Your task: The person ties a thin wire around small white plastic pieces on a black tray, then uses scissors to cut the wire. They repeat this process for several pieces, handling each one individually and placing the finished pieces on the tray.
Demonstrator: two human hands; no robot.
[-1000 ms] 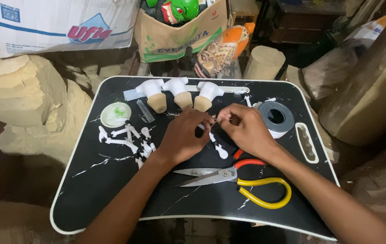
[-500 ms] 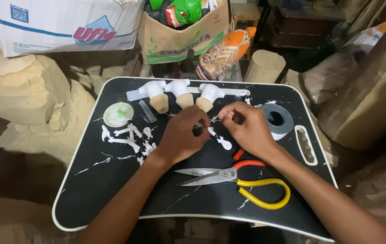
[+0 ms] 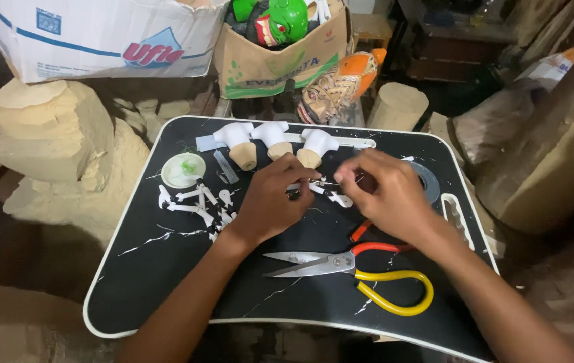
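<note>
On the black lap tray [image 3: 166, 282], streaked with white paint marks, both hands meet near the middle. The left hand [image 3: 270, 202] is curled, its fingertips pinched on a small white piece [image 3: 320, 190] that lies just beside a second white piece [image 3: 341, 199]. The right hand [image 3: 388, 195] is blurred with movement; its fingers bend inward toward the same spot, but I cannot tell whether it grips anything or only hovers over the piece.

Judging by this, the step in hand is fine fitting or trimming of that small white part, with the left hand steadying it. The next move seems to call for a firm pinch from the left and a careful, precise touch from the right, since the part is tiny and could easily slip away among the others.

Just left of the hands lies a scatter of similar small white pieces [image 3: 196, 202], and beyond them a round pale green lid [image 3: 183, 169]. Along the far edge stand three white-capped wooden pegs [image 3: 273, 141]. A grey tape roll [image 3: 428, 181] sits partly hidden behind the right hand. Near the front lie scissors [image 3: 341, 265] with yellow and red looped handles, apart from both hands. Beyond the tray sit cardboard boxes [image 3: 112, 37] and a carved painted mask [image 3: 334, 91].
</note>
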